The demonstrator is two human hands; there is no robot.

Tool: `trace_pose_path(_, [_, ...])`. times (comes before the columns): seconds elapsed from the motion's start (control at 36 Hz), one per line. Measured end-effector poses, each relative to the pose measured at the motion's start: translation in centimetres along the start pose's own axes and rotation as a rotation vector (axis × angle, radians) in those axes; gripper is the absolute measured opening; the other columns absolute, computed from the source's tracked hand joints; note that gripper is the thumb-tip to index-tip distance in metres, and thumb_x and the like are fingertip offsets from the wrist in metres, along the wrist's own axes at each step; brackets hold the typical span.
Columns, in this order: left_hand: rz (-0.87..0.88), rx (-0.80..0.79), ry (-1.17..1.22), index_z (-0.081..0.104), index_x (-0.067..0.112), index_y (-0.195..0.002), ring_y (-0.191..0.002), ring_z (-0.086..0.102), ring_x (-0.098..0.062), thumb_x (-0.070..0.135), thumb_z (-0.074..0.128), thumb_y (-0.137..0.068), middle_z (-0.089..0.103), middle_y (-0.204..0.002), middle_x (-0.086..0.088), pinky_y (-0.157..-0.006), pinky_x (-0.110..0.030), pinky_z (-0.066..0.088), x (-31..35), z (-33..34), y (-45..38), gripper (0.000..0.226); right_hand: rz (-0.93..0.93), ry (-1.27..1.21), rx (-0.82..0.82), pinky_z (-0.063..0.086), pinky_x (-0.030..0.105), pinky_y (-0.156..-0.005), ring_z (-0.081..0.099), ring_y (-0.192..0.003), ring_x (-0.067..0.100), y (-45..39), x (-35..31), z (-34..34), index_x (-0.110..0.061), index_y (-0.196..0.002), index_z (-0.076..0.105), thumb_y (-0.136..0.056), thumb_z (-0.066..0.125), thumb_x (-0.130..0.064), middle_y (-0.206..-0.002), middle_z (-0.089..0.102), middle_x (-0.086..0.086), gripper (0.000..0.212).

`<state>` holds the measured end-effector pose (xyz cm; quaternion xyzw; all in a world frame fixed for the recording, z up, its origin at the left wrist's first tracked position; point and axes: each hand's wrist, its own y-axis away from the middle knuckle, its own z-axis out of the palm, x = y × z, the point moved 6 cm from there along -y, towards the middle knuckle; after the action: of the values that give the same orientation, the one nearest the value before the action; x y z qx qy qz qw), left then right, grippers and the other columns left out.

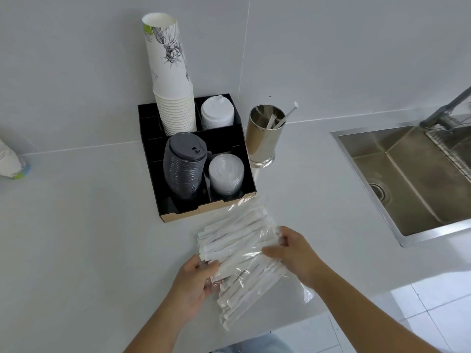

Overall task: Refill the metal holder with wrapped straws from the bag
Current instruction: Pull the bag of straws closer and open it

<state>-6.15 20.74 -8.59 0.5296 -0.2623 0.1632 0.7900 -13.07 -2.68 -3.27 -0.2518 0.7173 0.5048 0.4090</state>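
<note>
A clear plastic bag (246,261) packed with white wrapped straws lies on the white counter near its front edge. My left hand (196,284) grips the bag's left side, fingers curled over the straws. My right hand (293,253) holds the bag's right side, thumb on top. The shiny metal holder (263,138) stands upright behind, to the right of the black organizer, with two wrapped straws (283,119) leaning inside it.
A black organizer (229,202) holds stacked paper cups (173,98), white lids, dark lids and clear lids. A steel sink (413,179) with a faucet sits at the right. A paper package lies at the far left. The counter's front edge runs just below the bag.
</note>
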Motion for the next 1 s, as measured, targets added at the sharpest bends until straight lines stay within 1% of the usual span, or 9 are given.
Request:
trace_pose_path(0.06, [0.013, -0.017, 0.013, 0.065, -0.001, -0.107, -0.093, 0.071, -0.036, 0.002, 0.074, -0.081, 0.072, -0.108, -0.022, -0.083, -0.048, 0.058, -0.2, 1.2, -0.3, 0.028, -0.036, 0.036, -0.002, 0.029, 0.017, -0.049, 0.029, -0.052, 0.005, 0.0, -0.9, -1.4, -0.034, -0.059, 0.050, -0.072, 0.081, -0.009, -0.060, 0.029, -0.016, 0.042])
trace_pose_path(0.17, [0.054, -0.106, 0.103, 0.063, 0.004, -0.114, -0.099, 0.071, -0.037, 0.011, 0.082, -0.069, 0.073, -0.111, -0.020, -0.074, -0.044, 0.060, 0.4, 4.2, -0.3, 0.049, -0.111, 0.106, -0.039, 0.029, 0.021, -0.048, 0.029, -0.054, 0.011, -0.1, -2.9, -4.1, -0.040, -0.064, 0.052, -0.066, 0.081, -0.020, -0.060, 0.030, -0.011, 0.035])
trace_pose_path(0.25, [0.112, -0.160, 0.194, 0.063, 0.013, -0.120, -0.093, 0.073, -0.032, 0.015, 0.082, -0.069, 0.073, -0.114, -0.017, -0.068, -0.039, 0.060, 1.7, 6.6, -0.5, 0.054, -0.137, 0.102, -0.076, 0.029, 0.028, -0.052, 0.030, -0.060, 0.019, -0.4, -4.1, -6.4, -0.040, -0.066, 0.054, -0.064, 0.081, -0.022, -0.066, 0.031, 0.000, 0.033])
trace_pose_path(0.33, [0.156, -0.094, 0.231, 0.058, 0.021, -0.128, -0.073, 0.073, -0.022, 0.021, 0.078, -0.071, 0.077, -0.099, -0.007, -0.064, -0.036, 0.060, 3.4, 8.1, -1.1, 0.061, -0.164, 0.128, -0.144, 0.029, 0.019, -0.046, 0.030, -0.049, 0.008, -0.7, -4.9, -8.7, -0.034, -0.070, 0.054, -0.069, 0.081, -0.018, -0.056, 0.031, -0.014, 0.031])
trace_pose_path(0.44, [0.202, -0.043, 0.129, 0.057, 0.029, -0.128, -0.094, 0.072, -0.024, 0.027, 0.082, -0.064, 0.073, -0.113, -0.008, -0.085, -0.043, 0.055, 5.8, 9.6, -2.1, 0.069, -0.171, 0.197, -0.197, 0.031, 0.015, -0.042, 0.032, -0.043, 0.002, -1.3, -5.8, -11.4, -0.047, -0.077, 0.056, -0.076, 0.081, -0.013, -0.052, 0.034, -0.017, 0.043])
trace_pose_path(0.53, [0.282, -0.062, -0.053, 0.064, 0.035, -0.119, -0.098, 0.071, -0.020, 0.029, 0.088, -0.065, 0.075, -0.108, -0.005, -0.086, -0.038, 0.054, 7.7, 11.0, -2.2, 0.060, -0.176, 0.259, -0.221, 0.031, 0.017, -0.044, 0.033, -0.044, 0.002, -1.9, -6.2, -13.2, -0.043, -0.081, 0.054, -0.076, 0.082, -0.015, -0.053, 0.035, -0.017, 0.040])
trace_pose_path(0.61, [0.365, -0.073, -0.307, 0.071, 0.039, -0.106, -0.084, 0.069, -0.008, 0.037, 0.083, -0.062, 0.077, -0.098, 0.002, -0.073, -0.025, 0.052, 9.2, 12.2, -2.0, 0.046, -0.133, 0.298, -0.258, 0.032, 0.015, -0.041, 0.036, -0.043, 0.000, -2.6, -5.9, -14.4, -0.034, -0.098, 0.059, -0.075, 0.083, -0.014, -0.057, 0.037, -0.017, 0.039])
trace_pose_path(0.81, [0.380, -0.060, -0.618, 0.078, 0.022, -0.080, -0.069, 0.064, -0.007, 0.022, 0.081, -0.078, 0.074, -0.076, 0.006, -0.067, -0.023, 0.052, 7.4, 13.7, -4.0, 0.004, -0.053, 0.482, -0.349, 0.036, 0.005, -0.047, 0.050, -0.051, -0.014, -4.5, -4.7, -16.3, -0.036, -0.126, 0.048, -0.074, 0.083, -0.018, -0.078, 0.043, -0.009, 0.065])
trace_pose_path(1.0, [0.295, 0.051, -0.696, 0.075, 0.018, -0.073, -0.064, 0.059, -0.011, 0.020, 0.075, -0.083, 0.070, -0.068, 0.001, -0.068, -0.028, 0.051, 4.5, 13.7, -5.0, 0.010, -0.052, 0.724, -0.350, 0.035, 0.015, -0.055, 0.048, -0.060, 0.000, -7.4, -3.0, -16.8, -0.034, -0.121, 0.058, -0.078, 0.075, -0.029, -0.077, 0.047, -0.014, 0.047])
